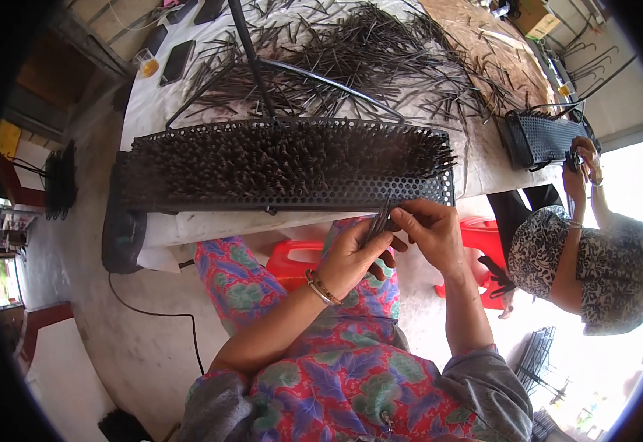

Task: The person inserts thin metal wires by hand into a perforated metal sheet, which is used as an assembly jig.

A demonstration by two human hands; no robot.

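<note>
Black bundle (374,227): of thin strips, between both hands, upper end at the near edge of the panel (391,188), toward its right half.
Left hand (355,254): closed around the bundle.
Right hand (436,230): bent inward, thumb and fingers at the bundle's upper end; cannot tell whether pinching a strip.
Panel: perforated, set along the near edge of the table (141,121), packed with upright strips (262,158), bare holes showing at near right.
Table: pale-covered, strewn behind the panel with loose strips (343,62).
Glass (147,66): at far left, near a dark slab (178,62).
Co-worker (594,265): at right, both hands beside a second panel (546,140).
Red stool (285,258): below the table's edge.
</note>
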